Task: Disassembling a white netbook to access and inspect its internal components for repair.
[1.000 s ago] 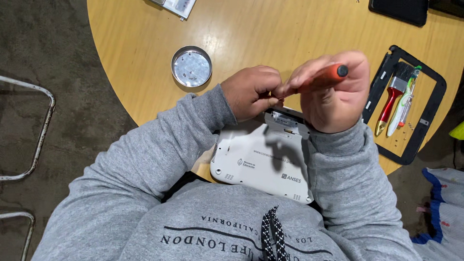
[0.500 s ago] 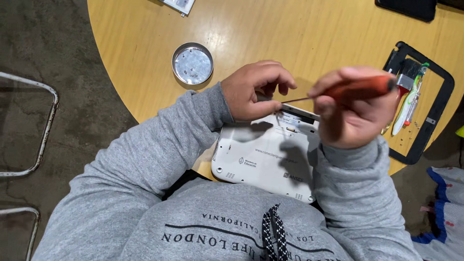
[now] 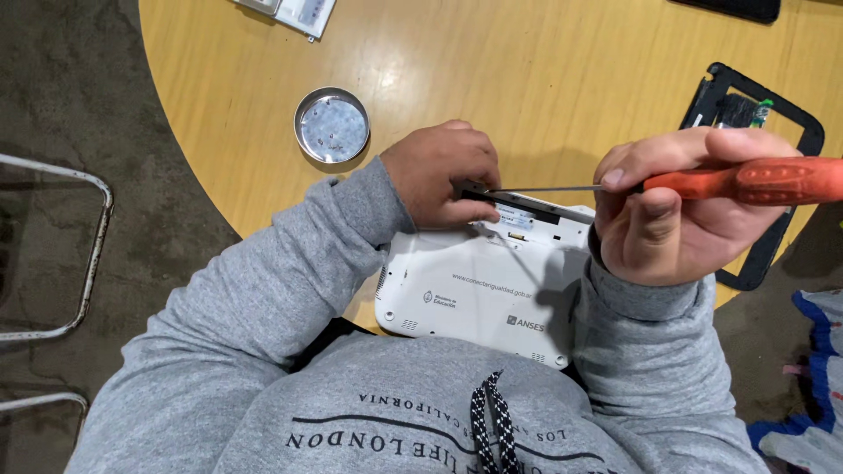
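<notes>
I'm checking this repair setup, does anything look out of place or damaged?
Yes: the white laptop lies upside down, overhanging the round wooden table's edge toward the person's chest. The left hand grips its far edge while the right hand pokes an orange-handled screwdriver there.

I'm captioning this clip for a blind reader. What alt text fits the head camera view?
Seen from above, a person's right hand holds an orange-handled screwdriver level, its tip at the far edge of a white laptop gripped there by the left hand. A round metal tin sits on the wooden table.
</notes>
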